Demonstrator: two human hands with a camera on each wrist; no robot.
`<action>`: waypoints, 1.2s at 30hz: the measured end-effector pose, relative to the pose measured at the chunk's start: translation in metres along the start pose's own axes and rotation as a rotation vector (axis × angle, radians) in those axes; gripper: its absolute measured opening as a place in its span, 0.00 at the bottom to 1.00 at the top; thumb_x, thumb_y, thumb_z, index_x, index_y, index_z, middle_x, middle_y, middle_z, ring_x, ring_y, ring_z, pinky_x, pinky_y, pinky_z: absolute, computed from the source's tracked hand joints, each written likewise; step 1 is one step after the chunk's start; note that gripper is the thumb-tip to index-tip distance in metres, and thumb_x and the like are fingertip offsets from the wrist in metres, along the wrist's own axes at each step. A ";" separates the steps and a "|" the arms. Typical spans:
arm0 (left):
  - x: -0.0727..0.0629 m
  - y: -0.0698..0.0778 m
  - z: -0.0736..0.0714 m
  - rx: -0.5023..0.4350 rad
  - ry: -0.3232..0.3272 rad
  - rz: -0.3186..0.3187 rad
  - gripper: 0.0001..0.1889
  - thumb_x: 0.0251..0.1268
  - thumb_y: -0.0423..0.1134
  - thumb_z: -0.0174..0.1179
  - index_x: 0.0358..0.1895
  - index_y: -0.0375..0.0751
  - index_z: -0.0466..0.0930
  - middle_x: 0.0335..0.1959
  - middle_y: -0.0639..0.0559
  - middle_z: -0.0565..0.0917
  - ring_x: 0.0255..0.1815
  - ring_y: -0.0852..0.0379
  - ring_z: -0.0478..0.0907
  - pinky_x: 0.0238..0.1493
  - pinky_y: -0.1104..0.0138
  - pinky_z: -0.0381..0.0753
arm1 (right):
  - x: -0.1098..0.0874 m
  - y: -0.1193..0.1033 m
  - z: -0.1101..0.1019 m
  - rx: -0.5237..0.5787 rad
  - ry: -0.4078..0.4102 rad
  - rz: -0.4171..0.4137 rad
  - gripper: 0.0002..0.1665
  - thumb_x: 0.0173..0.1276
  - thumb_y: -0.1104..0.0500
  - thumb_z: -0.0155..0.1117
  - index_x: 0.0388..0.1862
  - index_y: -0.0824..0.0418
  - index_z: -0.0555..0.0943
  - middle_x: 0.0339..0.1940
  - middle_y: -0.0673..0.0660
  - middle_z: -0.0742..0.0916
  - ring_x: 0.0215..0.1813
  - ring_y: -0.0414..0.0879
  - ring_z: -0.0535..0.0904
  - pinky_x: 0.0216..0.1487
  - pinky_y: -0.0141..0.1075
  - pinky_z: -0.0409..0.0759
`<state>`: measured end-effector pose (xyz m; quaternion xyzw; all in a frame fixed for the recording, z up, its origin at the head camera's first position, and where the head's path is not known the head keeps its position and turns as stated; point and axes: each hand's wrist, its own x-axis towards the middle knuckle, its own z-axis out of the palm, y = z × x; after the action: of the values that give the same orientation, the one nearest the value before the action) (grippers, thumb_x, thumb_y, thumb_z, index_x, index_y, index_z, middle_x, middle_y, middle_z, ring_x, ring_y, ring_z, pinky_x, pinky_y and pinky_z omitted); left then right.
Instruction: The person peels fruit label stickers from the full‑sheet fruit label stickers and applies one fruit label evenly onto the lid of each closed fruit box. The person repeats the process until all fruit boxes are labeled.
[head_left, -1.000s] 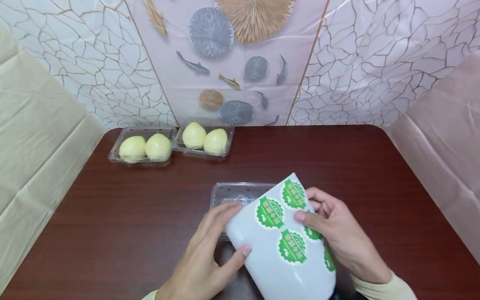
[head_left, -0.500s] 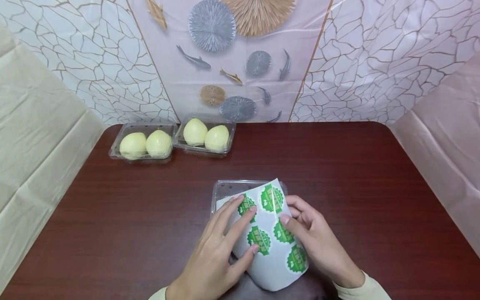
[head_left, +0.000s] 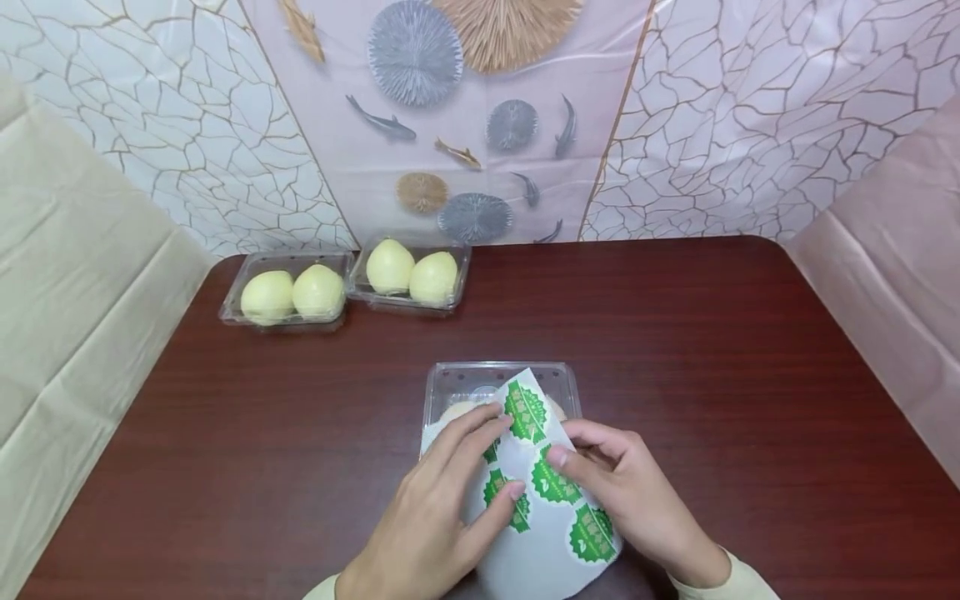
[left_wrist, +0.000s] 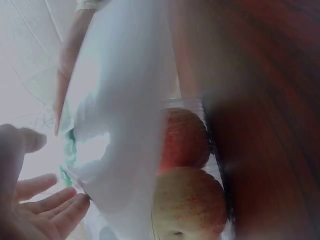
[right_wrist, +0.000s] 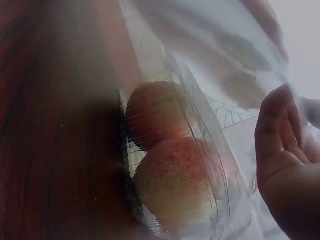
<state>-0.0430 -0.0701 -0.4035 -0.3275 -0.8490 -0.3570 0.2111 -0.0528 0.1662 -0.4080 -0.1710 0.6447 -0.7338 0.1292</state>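
A white sheet of green round stickers (head_left: 555, 477) slants over a clear plastic fruit box (head_left: 450, 382). My right hand (head_left: 637, 492) pinches the sheet's right edge, thumb on top and fingers behind. My left hand (head_left: 435, 508) lies on the left part of the sheet with fingers spread and fingertips touching it; the left wrist view shows the thumb standing apart from those fingers (left_wrist: 55, 210). Beneath the sheet, red-and-yellow fruits that look like peaches (right_wrist: 175, 180) sit inside the box. From the head view most of the box and its fruit are covered.
Two clear boxes stand at the table's back left, the left one (head_left: 232, 312) and the right one (head_left: 457, 287), each with two pale yellow-green fruits. The dark red wooden table (head_left: 712, 358) meets a patterned cloth backdrop (head_left: 480, 125) behind and plain cloth at both sides.
The sticker sheet has shifted left and toward me, tilting down over the box. My right hand has moved left with it. My left hand has slid from the sheet's edge onto its face.
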 end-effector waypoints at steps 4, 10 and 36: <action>0.003 0.002 0.002 -0.037 0.084 0.055 0.20 0.79 0.45 0.61 0.66 0.42 0.79 0.63 0.49 0.81 0.62 0.54 0.81 0.60 0.64 0.84 | 0.001 0.004 0.005 -0.077 -0.030 -0.081 0.13 0.80 0.72 0.56 0.57 0.73 0.83 0.47 0.58 0.91 0.44 0.47 0.91 0.38 0.49 0.90; 0.007 0.000 0.006 -0.030 0.196 0.145 0.13 0.80 0.42 0.60 0.57 0.40 0.86 0.50 0.50 0.84 0.48 0.55 0.83 0.48 0.68 0.85 | 0.003 0.006 0.010 -0.256 -0.037 -0.281 0.19 0.74 0.77 0.60 0.52 0.61 0.88 0.52 0.56 0.88 0.52 0.42 0.84 0.46 0.34 0.87; 0.007 -0.007 -0.011 -0.619 0.070 -0.426 0.05 0.66 0.34 0.74 0.39 0.51 0.94 0.37 0.59 0.90 0.44 0.56 0.85 0.50 0.65 0.83 | 0.006 0.001 0.004 -0.529 -0.132 -0.512 0.19 0.68 0.75 0.70 0.49 0.53 0.87 0.40 0.47 0.86 0.42 0.38 0.81 0.43 0.29 0.81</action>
<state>-0.0514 -0.0795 -0.3960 -0.1796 -0.7421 -0.6437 0.0522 -0.0569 0.1598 -0.4083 -0.4011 0.7386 -0.5379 -0.0660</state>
